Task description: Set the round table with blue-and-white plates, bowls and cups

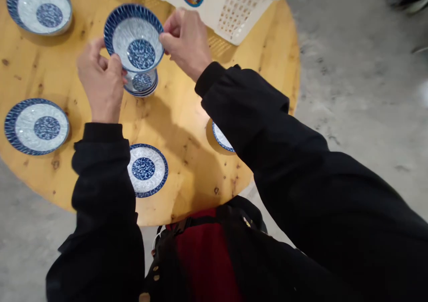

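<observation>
A blue-and-white patterned bowl (135, 37) is held up by its rim between my two hands, tilted toward me. My left hand (103, 77) is closed on its left edge, thumb on the near rim. On the opposite edge, my right hand (189, 37) pinches the rim between thumb and fingers. Below and partly hidden by the raised bowl is a stack of similar bowls (143, 84) on the round wooden table (187, 159).
Similar bowls stand at the far left (50, 14) and left (36, 126). Close to my left sleeve lies a patterned plate (149, 170); my right sleeve partly covers another dish (222, 137). A white perforated basket (240, 12) occupies the table's back edge.
</observation>
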A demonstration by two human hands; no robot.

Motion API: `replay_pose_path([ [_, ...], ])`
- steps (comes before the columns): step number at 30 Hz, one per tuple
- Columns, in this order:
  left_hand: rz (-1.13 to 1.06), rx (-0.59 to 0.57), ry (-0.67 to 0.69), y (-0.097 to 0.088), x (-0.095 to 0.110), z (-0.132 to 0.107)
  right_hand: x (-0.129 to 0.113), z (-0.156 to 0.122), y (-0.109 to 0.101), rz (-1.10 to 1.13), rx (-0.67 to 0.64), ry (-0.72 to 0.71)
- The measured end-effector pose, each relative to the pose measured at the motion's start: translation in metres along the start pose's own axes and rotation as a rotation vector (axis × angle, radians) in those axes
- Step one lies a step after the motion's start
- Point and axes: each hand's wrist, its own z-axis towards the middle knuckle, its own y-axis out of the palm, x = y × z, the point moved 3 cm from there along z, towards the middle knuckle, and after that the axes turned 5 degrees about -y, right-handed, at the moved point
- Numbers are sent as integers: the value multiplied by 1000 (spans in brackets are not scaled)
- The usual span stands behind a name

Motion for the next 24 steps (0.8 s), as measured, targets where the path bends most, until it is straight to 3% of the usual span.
replay_pose_path([
  [3, 45, -46, 305, 16, 53, -31, -13, -26, -70, -88, 164, -91],
  [5, -65, -198, 343, 39, 77, -56, -9, -51, -115, -105, 247, -139],
  [7, -213, -355, 227, 66, 88, -83, 6, -81, -151, -116, 315, -171],
  [9, -387, -433, -39, 94, 80, -113, 33, -116, -172, -115, 353, -128],
  [11, -505, -480, -195, 120, 63, -143, 68, -152, -178, -86, 340, 10],
  [14, -384, -681, -118, 152, 30, -183, 120, -202, -169, -9, 324, 160],
  [17, -253, -764, -128, 172, -4, -208, 160, -237, -152, 53, 307, 266],
  [20, -157, -760, -163, 184, -24, -218, 184, -252, -140, 77, 312, 319],
  [24, -88, -706, -150, 195, -29, -212, 197, -246, -133, 96, 337, 330],
])
